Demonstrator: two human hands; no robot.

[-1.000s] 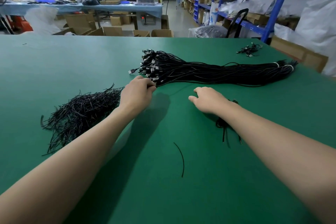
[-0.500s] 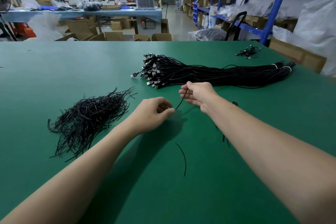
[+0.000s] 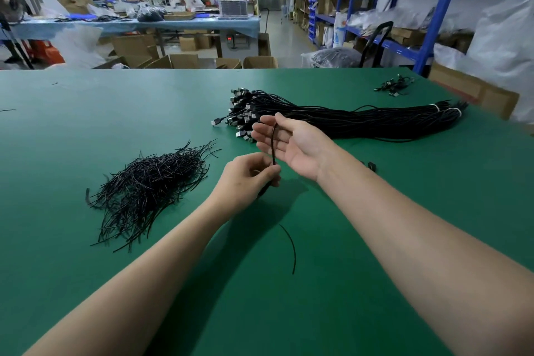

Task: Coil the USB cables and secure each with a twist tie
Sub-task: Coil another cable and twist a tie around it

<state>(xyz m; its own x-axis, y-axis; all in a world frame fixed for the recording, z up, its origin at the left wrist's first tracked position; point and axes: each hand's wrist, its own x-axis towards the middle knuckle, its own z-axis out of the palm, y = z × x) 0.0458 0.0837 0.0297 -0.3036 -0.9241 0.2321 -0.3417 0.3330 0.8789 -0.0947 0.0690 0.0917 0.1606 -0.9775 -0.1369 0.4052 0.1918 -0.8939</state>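
pinching the lower end of one black cable (image 3: 273, 141), the left hand (image 3: 248, 173) was curled just above the green worktop (image 3: 86, 110). the right hand (image 3: 291, 141) lay released, palm up, the cable resting across its straight fingers, in front of the large bundle of usb cables (image 3: 361, 121). the pile of twist ties (image 3: 150, 182) sat to the left. with nothing gripping its upper end, the cable could probably slide off before coiling began. half a second earlier the right hand had pinched it, knuckles up.
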